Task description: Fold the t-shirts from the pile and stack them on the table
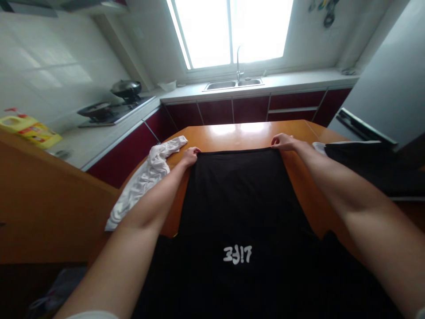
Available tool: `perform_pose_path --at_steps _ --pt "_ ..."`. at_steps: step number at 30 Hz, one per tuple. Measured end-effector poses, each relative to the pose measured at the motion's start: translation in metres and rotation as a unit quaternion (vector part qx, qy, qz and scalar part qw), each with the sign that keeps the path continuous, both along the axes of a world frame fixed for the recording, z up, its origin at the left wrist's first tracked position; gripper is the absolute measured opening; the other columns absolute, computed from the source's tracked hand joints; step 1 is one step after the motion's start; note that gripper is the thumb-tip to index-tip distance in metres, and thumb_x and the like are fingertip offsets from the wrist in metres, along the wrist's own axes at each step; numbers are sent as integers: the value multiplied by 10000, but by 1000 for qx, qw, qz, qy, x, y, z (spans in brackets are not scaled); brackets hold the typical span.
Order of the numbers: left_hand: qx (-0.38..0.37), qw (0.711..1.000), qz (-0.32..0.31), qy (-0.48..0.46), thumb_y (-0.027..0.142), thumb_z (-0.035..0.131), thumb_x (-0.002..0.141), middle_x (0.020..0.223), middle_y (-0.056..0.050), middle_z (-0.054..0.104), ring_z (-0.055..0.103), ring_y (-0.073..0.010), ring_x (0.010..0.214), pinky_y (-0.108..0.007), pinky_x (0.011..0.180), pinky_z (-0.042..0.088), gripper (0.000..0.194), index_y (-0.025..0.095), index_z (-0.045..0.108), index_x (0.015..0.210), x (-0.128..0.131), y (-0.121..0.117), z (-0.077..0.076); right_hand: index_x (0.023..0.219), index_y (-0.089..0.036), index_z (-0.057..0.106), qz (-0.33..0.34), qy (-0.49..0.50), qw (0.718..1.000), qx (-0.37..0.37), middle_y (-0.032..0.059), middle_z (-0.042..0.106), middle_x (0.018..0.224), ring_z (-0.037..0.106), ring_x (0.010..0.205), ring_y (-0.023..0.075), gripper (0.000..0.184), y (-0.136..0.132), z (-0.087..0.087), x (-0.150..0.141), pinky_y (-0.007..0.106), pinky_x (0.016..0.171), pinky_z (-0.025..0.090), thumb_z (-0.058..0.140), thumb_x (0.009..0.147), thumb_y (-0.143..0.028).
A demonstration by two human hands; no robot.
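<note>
A black T-shirt [239, 199] with small white lettering lies spread lengthwise on an orange wooden table [239, 133], its hem at the far end. My left hand [190, 156] pinches the far left corner of the hem. My right hand [282, 142] pinches the far right corner. Both arms reach out over the table on either side of the shirt. The near part of the shirt hangs off the table edge toward me.
A crumpled white garment [146, 177] lies on the table's left edge. Dark folded clothes [365, 164] lie at the right. Behind are a counter with a sink [232, 83], a stove with pans [113, 106], a yellow bottle [29, 128] and a grey fridge [392, 79].
</note>
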State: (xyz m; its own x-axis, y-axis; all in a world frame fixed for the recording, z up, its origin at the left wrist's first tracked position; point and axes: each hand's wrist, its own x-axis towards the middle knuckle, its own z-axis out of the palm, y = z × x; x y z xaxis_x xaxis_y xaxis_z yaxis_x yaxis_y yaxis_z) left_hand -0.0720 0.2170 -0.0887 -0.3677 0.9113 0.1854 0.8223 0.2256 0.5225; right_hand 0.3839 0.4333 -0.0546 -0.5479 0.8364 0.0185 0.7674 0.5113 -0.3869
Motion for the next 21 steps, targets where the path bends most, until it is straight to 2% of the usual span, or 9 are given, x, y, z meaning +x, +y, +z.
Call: perform_pose_path --at_steps 3,5,8,11,13,16,18,21 --pt "2 1000 11 28 112 459 828 1052 -123 730 673 -246 1006 -344 944 522 339 128 749 1003 3 -3 5 943 -200 756 -23 -21 1000 4 45 742 908 651 920 232 189 -7 -4 -5 522 1060 354 718 824 -341" --pt "11 998 28 50 113 450 853 1094 -158 709 655 -282 1072 -398 1005 495 348 112 740 1045 10 -6 10 1044 -198 732 -48 -19 998 38 89 723 1056 611 1069 289 259 -19 -7 -11 536 1061 347 682 852 -364" --pt "36 995 40 84 117 428 895 1270 -198 639 557 -324 1265 -460 1130 384 412 102 681 1221 31 -15 13 1195 -177 677 -76 6 991 111 165 631 1287 520 1244 333 339 -46 -12 -21 492 1061 375 529 944 -351" --pt "32 994 -4 101 207 465 940 1409 -152 585 482 -299 1370 -430 1189 318 424 152 629 1326 58 -29 8 1306 -154 621 -57 14 991 119 191 575 1391 505 1298 302 428 -74 -22 -30 415 1092 378 360 1006 -311" --pt "-12 993 -32 110 348 493 966 1520 -127 504 400 -307 1444 -473 1219 255 469 185 576 1399 71 -39 3 1398 -151 556 -45 5 993 105 182 512 1486 443 1378 303 484 -86 -30 -33 432 1150 327 355 1014 -366" --pt "-100 986 -31 129 549 414 990 1651 -121 295 210 -336 1536 -594 1221 139 625 228 429 1526 77 -50 -1 1533 -146 398 -46 -28 996 66 171 334 1627 253 1511 310 635 -92 -40 -33 523 1221 179 335 1017 -512" --pt "-128 982 -23 138 616 358 985 1674 -113 223 138 -345 1553 -628 1212 107 680 253 374 1560 76 -52 0 1579 -147 313 -53 -54 996 44 172 231 1667 159 1546 303 721 -90 -44 -33 572 1228 85 277 1012 -592" --pt "-146 979 -21 139 659 343 970 1684 -102 178 82 -367 1556 -665 1200 76 730 265 330 1585 71 -47 4 1601 -149 262 -63 -74 995 36 176 160 1682 105 1558 302 791 -83 -45 -33 624 1211 14 229 995 -656"
